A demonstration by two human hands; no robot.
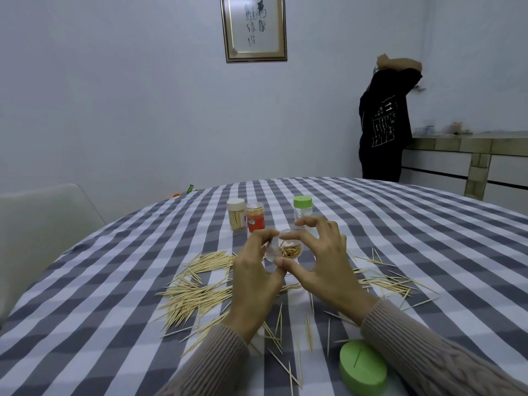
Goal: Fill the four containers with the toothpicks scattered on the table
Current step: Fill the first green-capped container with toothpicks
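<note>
The left hand (254,270) grips a small clear plastic container (285,250), tilted toward the camera and partly filled with wooden toothpicks; the right hand (320,258) curls its fingers around the rim from the other side. Loose toothpicks (197,292) lie scattered on the grey-and-white checked tablecloth (114,310) around both wrists — a green round lid (363,367) sits near the right sleeve. Behind stand a white-capped jar (236,214), an orange-labelled jar (255,217) and a green-capped jar (303,210).

I see both arms reach forward in knit sleeves. The left hand (251,270) has curled fingers and grips something small and clear. The right hand (323,261) is just beside it, with its thumb and first finger bent round the same thing. Its other fingers are spread out.
</note>
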